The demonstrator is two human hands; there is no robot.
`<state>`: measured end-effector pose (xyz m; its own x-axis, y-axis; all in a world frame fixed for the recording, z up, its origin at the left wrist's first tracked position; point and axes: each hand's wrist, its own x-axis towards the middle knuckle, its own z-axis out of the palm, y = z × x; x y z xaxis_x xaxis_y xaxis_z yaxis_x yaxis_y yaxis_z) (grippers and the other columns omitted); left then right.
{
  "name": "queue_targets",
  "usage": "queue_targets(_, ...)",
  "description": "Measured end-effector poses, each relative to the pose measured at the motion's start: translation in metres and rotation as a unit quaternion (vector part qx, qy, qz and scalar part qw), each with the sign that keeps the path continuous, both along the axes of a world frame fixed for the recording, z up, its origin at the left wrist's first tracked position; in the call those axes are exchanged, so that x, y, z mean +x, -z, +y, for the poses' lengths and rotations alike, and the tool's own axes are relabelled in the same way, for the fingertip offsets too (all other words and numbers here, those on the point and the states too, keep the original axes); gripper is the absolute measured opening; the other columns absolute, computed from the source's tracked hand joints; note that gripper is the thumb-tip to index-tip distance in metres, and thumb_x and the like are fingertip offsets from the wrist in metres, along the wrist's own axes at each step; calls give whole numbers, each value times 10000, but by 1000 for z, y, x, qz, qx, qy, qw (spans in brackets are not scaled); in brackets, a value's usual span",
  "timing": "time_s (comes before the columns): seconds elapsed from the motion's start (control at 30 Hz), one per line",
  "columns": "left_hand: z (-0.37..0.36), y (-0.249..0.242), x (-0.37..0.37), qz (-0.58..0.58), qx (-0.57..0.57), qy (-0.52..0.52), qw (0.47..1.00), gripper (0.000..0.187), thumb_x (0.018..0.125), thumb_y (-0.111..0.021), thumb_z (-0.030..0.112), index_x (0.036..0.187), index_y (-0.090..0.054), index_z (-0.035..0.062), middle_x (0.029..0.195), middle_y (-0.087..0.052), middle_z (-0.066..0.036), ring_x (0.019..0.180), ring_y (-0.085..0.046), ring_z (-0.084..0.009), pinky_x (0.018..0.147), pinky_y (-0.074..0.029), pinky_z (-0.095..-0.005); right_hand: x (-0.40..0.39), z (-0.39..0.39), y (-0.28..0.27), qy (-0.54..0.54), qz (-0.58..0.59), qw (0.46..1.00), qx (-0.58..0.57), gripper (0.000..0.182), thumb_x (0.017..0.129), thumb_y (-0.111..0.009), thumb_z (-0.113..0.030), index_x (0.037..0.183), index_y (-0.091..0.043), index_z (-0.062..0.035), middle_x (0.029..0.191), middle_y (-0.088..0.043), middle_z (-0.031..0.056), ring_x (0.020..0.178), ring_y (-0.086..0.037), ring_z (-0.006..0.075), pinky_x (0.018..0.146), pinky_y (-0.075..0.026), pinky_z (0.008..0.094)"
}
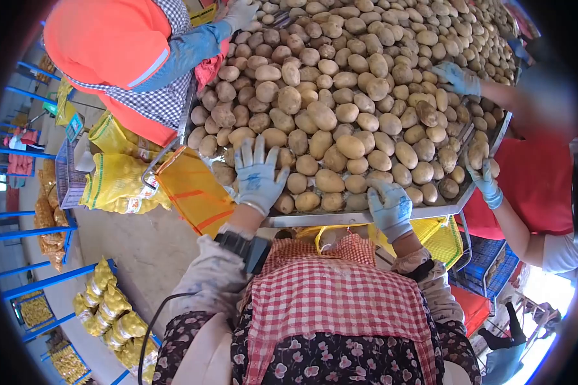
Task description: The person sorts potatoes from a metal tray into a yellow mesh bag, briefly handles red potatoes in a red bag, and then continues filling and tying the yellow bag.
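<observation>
Potatoes [350, 147] cover a metal-edged sorting table [366, 216] in front of me. My left hand [261, 178], in a pale blue glove with dark marks, lies over the potatoes near the front left edge. Its fingers are spread and hold nothing. By the front rim, my right hand [390, 206] wears a similar glove. It rests against potatoes there with fingers loosely bent and apart, and no potato shows in its grasp.
A person in orange [109, 45] works at the left side. Another in red [526, 173] at the right has one gloved hand by a potato [477, 154]. Yellow mesh sacks [125, 183] hang at left; blue crates [485, 263] stand lower right. Filled sacks [112, 305] are stacked behind.
</observation>
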<state>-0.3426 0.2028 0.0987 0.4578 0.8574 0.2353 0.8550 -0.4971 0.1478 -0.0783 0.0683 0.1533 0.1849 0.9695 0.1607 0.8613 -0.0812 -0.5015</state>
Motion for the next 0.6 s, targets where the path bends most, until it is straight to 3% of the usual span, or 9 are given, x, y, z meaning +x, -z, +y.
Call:
queue_targets(0.1,11,-14,22,27,-31,-18,999,476,779,-652,408,1142,-595,105,1446,-353,-174,1364,-247,-402,1123,-122,-571,-1,5,-4,49,75,994,-63,210,852,-569,-195,1000,-684,-101,912,-687,118,842,-642,308,786,-501,408)
queue_targets(0.3,13,-8,11,44,-26,-20,998,599,675,-723,480,1076,-617,48,1416,-369,-185,1360,-244,-397,1121,-127,-560,-1,13,3,59,48,995,-63,215,861,-572,-200,1018,-685,-108,933,-690,125,866,-647,316,785,-508,399)
queue_targets(0.4,25,-28,8,59,-98,-3,993,591,671,-726,465,1072,-627,42,1415,-372,-182,1362,-233,-396,1115,-121,-565,2,9,3,54,54,996,-46,235,880,-575,-229,1031,-685,-86,891,-700,101,838,-660,294,783,-511,392)
queue_targets(0.43,24,-31,2,-7,-63,-9,998,589,683,-713,451,1088,-615,36,1394,-387,-202,1334,-282,-404,1112,-168,-534,3,10,3,83,247,962,-85,271,884,-576,-242,1074,-660,-69,935,-689,97,852,-657,267,775,-512,374)
queue_targets(0.47,26,-35,7,-8,-61,-7,998,589,683,-713,451,1088,-615,36,1394,-387,-202,1334,-282,-404,1112,-168,-534,3,12,3,109,434,886,-121,312,887,-577,-255,1118,-636,-52,978,-677,92,866,-653,240,766,-513,357)
queue_targets(0.5,21,-38,15,-146,-102,93,980,568,704,-698,425,1100,-601,30,1361,-411,-217,1302,-321,-407,1098,-210,-516,-15,18,-11,111,435,885,-125,312,887,-577,-255,1118,-636,-52,978,-677,92,866,-653,240,766,-513,357)
queue_targets(0.53,14,-41,22,-281,-141,185,931,547,724,-682,399,1111,-587,24,1328,-434,-232,1269,-361,-410,1085,-252,-498,-45,31,-39,104,613,779,-81,355,893,-565,-265,1168,-596,-44,1023,-646,97,876,-635,216,743,-514,341)
queue_targets(0.57,5,-47,31,-280,-140,180,933,547,724,-682,399,1111,-587,24,1328,-434,-232,1269,-361,-410,1085,-252,-498,-61,43,-55,89,763,639,-32,400,899,-553,-276,1219,-557,-36,1068,-614,102,886,-616,192,719,-515,326)
queue_targets(0.6,-7,-54,40,-265,-107,183,941,553,735,-670,367,1154,-559,23,1287,-459,-238,1229,-394,-416,1059,-289,-491,-54,47,-48,82,763,640,-35,400,899,-553,-276,1219,-557,-36,1068,-614,102,886,-616,192,719,-515,326)
